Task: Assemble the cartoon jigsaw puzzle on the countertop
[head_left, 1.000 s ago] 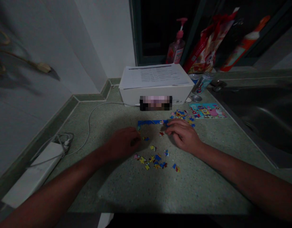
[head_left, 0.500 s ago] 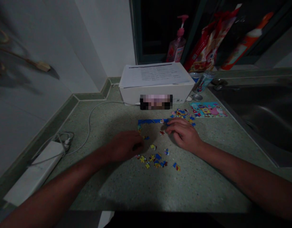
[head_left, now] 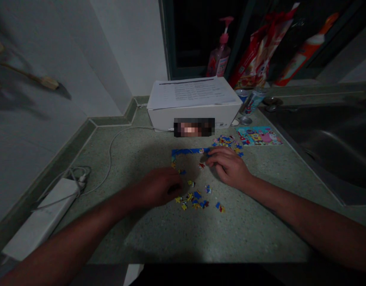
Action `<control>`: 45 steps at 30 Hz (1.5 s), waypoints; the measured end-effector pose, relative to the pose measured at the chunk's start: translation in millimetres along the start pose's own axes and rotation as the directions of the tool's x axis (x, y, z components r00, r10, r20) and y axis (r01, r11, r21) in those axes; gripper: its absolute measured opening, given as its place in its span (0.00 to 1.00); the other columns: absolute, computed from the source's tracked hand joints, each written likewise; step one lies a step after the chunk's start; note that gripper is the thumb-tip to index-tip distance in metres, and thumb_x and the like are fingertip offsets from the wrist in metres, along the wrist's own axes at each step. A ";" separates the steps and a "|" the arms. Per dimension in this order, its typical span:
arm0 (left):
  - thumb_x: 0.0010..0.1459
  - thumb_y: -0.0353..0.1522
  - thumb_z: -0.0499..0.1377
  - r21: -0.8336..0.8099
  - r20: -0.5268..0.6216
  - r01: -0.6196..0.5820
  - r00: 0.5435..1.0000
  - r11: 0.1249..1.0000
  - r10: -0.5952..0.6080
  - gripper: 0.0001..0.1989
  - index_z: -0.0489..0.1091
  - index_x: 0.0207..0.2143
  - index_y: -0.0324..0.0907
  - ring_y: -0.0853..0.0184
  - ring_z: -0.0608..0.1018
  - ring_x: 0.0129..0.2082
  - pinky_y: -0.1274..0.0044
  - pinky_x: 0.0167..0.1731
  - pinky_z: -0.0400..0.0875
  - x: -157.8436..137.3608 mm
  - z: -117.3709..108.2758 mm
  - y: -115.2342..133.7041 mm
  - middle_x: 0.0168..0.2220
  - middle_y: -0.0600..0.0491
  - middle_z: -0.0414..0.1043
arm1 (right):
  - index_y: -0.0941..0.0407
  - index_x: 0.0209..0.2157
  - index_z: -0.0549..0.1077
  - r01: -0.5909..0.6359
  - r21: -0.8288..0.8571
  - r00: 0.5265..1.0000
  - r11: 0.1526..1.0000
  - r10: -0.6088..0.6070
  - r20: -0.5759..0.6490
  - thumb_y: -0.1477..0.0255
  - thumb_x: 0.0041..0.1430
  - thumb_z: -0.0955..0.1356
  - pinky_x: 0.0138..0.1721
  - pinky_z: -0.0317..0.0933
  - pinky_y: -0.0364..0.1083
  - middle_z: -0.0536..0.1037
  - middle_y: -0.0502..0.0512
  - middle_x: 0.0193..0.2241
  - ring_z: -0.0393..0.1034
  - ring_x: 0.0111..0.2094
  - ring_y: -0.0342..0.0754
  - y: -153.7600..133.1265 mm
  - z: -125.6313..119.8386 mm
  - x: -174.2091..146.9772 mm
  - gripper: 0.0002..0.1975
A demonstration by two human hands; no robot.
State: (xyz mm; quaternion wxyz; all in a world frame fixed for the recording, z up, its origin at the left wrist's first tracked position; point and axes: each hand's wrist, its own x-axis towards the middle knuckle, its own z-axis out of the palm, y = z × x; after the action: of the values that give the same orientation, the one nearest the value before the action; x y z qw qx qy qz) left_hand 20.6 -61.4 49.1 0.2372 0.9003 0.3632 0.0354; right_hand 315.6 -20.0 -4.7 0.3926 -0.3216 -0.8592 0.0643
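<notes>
A: How were the hands placed?

B: The left hand (head_left: 166,184) was left of the loose pieces (head_left: 197,194) on the worktop (head_left: 162,238), its fingers curled inward; I couldn't tell whether it pinched anything. The right hand (head_left: 230,167) had its fingers loosely bent, their tips at the right end of a blue puzzle border (head_left: 185,151), and whether they gripped a piece I couldn't tell either

A: And the puzzle itself?

B: The border ran across the far side and turned down at its left corner. A red piece (head_left: 201,165) lay just beside the right fingertips, the loose pieces lay scattered nearer the person, and a denser pile (head_left: 224,140) sat just beyond the right hand, with a cartoon card (head_left: 260,136) to its right

A: Anything farther out?

B: A device (head_left: 194,127) with a pixelated screen stood at the front of a white box (head_left: 162,118), a printed sheet (head_left: 195,91) on top. Behind were a pink pump bottle (head_left: 218,59) and a red bag (head_left: 260,55); a sink (head_left: 326,139) was at the right
</notes>
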 end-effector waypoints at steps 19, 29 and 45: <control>0.73 0.40 0.54 0.093 -0.033 -0.249 0.967 0.964 0.253 0.11 0.76 0.41 0.51 0.57 0.79 0.42 0.63 0.45 0.78 1.8 28.4 20.1 0.41 0.47 0.78 | 0.49 0.39 0.79 0.038 -0.015 0.999 0.999 -0.038 -0.010 0.82 0.61 0.63 0.52 0.71 0.57 0.83 0.51 0.35 0.78 0.46 0.53 -0.1 -0.2 0.7 0.17; 0.67 0.38 0.64 0.136 -0.217 -0.276 0.929 0.952 0.300 0.09 0.73 0.35 0.43 0.62 0.77 0.36 0.70 0.38 0.72 0.9 35.4 17.7 0.35 0.52 0.75 | 0.50 0.39 0.78 0.054 -0.021 0.999 0.998 -0.054 0.001 0.82 0.61 0.63 0.53 0.71 0.58 0.83 0.52 0.35 0.78 0.47 0.55 3.0 0.6 -1.3 0.16; 0.69 0.35 0.61 0.137 -0.118 -0.257 0.955 0.957 0.273 0.07 0.74 0.36 0.45 0.60 0.78 0.39 0.67 0.40 0.72 0.1 31.5 18.2 0.37 0.51 0.76 | 0.50 0.39 0.78 0.058 -0.022 0.998 0.998 -0.058 -0.003 0.82 0.61 0.62 0.52 0.71 0.59 0.83 0.52 0.35 0.78 0.46 0.55 1.4 0.7 0.0 0.16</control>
State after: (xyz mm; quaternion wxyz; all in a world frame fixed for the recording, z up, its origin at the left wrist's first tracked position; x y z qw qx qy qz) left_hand 39.7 -85.3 29.4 0.1507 0.9490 0.2558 0.1060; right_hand 315.8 -18.8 -5.7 0.3924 -0.3010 -0.8681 0.0429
